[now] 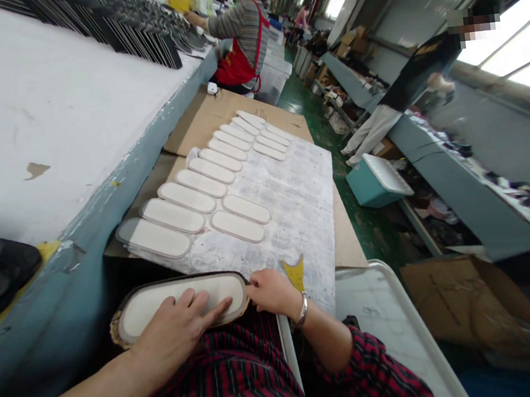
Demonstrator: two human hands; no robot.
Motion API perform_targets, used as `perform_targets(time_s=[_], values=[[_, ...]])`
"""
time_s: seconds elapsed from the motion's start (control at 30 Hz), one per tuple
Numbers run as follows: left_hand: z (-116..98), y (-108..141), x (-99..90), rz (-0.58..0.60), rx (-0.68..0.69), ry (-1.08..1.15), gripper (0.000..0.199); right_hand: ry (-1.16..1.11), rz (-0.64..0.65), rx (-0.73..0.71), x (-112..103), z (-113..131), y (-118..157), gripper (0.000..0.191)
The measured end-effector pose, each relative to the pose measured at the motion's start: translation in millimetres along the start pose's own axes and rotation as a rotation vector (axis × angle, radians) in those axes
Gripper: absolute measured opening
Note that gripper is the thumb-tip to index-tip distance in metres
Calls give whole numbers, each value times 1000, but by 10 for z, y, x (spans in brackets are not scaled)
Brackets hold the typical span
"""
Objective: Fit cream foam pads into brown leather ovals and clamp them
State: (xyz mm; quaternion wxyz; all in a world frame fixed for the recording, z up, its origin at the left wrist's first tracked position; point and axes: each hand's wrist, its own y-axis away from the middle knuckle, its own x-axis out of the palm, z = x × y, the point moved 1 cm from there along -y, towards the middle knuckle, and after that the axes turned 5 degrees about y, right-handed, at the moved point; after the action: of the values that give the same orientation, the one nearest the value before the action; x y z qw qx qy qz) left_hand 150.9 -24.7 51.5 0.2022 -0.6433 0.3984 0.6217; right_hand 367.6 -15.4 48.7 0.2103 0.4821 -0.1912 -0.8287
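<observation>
Across my lap lies an oval panel (pixel 153 302) with a cream face, a grey border and a dark, rough outer edge. My left hand (pixel 174 322) rests on its face, fingers spread and pressing lightly. At the panel's right end, my right hand (pixel 275 292) pinches the dark edge between thumb and fingers; the fingertips are partly hidden. Just beyond, several similar cream oval pieces (pixel 155 236) lie in rows on a white-smeared board (pixel 288 199). A yellow notched scrap (pixel 294 272) sits on the board near my right wrist.
A long white-topped table (pixel 73 136) with a blue side runs along the left, bearing a row of dark strips (pixel 134 35). A co-worker in a red apron (pixel 243 58) sits ahead. Another person (pixel 415 72) stands right, near a teal bin (pixel 377 180). A cardboard box (pixel 470 303) stands lower right.
</observation>
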Motion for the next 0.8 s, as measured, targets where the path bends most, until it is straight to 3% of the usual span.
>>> perform_targets(time_s=[0.1, 0.27, 0.53, 0.8], values=[[23, 0, 25, 27, 14, 20, 70, -252, 182, 77, 20, -59, -100, 17], [50, -42, -7, 90, 55, 33, 78, -548, 286, 172, 87, -155, -127, 11], [14, -77, -39, 105, 92, -38, 68, -641, 358, 180, -8, -141, -95, 17], [-15, -94, -10, 88, 92, -66, 73, -667, 344, 137, 34, -200, -112, 16]])
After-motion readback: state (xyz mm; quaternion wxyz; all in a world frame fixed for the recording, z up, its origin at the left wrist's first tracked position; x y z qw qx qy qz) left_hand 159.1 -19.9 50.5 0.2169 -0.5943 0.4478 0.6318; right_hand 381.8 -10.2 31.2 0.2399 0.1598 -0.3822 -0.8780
